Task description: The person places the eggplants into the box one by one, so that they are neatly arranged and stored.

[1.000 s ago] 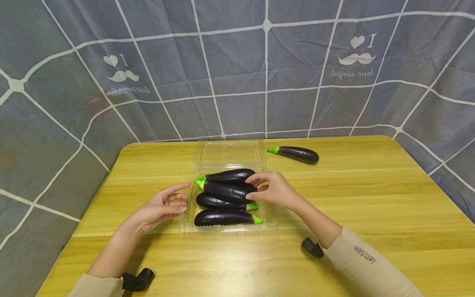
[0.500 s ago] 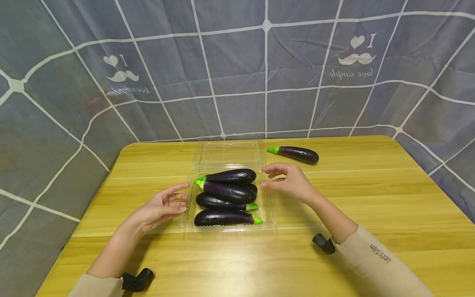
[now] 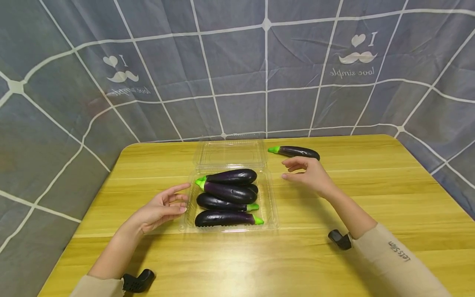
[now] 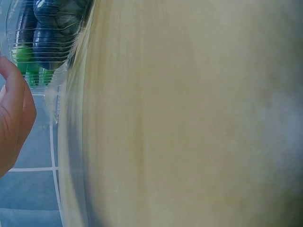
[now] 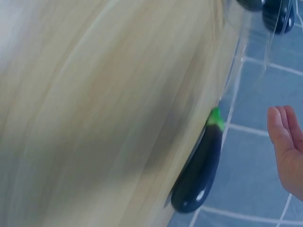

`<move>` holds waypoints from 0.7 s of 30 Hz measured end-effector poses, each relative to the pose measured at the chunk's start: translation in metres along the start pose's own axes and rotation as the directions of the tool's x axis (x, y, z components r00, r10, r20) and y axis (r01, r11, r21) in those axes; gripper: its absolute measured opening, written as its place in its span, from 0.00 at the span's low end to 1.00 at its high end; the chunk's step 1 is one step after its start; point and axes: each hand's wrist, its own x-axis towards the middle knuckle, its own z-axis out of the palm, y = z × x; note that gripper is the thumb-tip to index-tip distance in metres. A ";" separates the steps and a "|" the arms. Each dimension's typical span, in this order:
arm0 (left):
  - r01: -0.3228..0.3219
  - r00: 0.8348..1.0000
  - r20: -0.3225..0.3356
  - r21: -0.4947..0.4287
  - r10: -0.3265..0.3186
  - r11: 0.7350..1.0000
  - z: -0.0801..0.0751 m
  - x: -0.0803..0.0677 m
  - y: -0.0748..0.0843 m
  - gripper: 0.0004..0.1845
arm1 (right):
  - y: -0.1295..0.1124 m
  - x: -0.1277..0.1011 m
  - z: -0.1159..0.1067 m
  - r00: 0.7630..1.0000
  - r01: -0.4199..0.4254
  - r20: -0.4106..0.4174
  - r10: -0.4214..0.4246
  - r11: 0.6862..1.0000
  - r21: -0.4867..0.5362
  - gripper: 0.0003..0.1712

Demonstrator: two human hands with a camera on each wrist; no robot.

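A clear plastic clamshell box point(image 3: 270, 214) stands on the table with its lid point(image 3: 231, 152) folded back. Several dark purple eggplants point(image 3: 230, 192) with green stems lie in it, some stacked on others. My left hand point(image 3: 156, 211) is at the box's left edge with fingers spread and loosely bent; whether it touches the wall I cannot tell. To the right of the box, my right hand point(image 3: 308, 176) hovers over the table with nothing in it. Just beyond its fingers lies a single eggplant point(image 3: 297, 151), its stem pointing left. In the right wrist view that eggplant point(image 5: 199, 165) shows whole.
The wooden table point(image 3: 230, 264) has its back edge against a grey curtain point(image 3: 237, 74) with white grid lines. Black wrist-camera mounts point(image 3: 138, 280) stick out from both sleeves, low over the tabletop.
My right hand has let go of the eggplants in the box and moved right and away, toward the single eggplant. The left hand and the box have stayed in place.
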 end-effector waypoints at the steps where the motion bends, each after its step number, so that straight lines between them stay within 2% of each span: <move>1: -0.001 1.000 -0.001 0.002 0.001 1.000 0.000 0.000 0.000 0.37 | 0.001 0.000 -0.003 1.000 -0.008 -0.006 0.008 1.000 -0.007 0.24; 13: -0.011 1.000 0.008 0.013 0.011 1.000 -0.001 0.000 -0.002 0.37 | 0.021 -0.004 -0.034 0.993 -0.082 -0.090 0.070 0.989 -0.127 0.26; 21: -0.006 1.000 -0.001 0.017 0.006 1.000 -0.001 0.001 -0.001 0.38 | 0.030 -0.002 -0.049 0.987 -0.118 -0.129 0.097 0.980 -0.163 0.30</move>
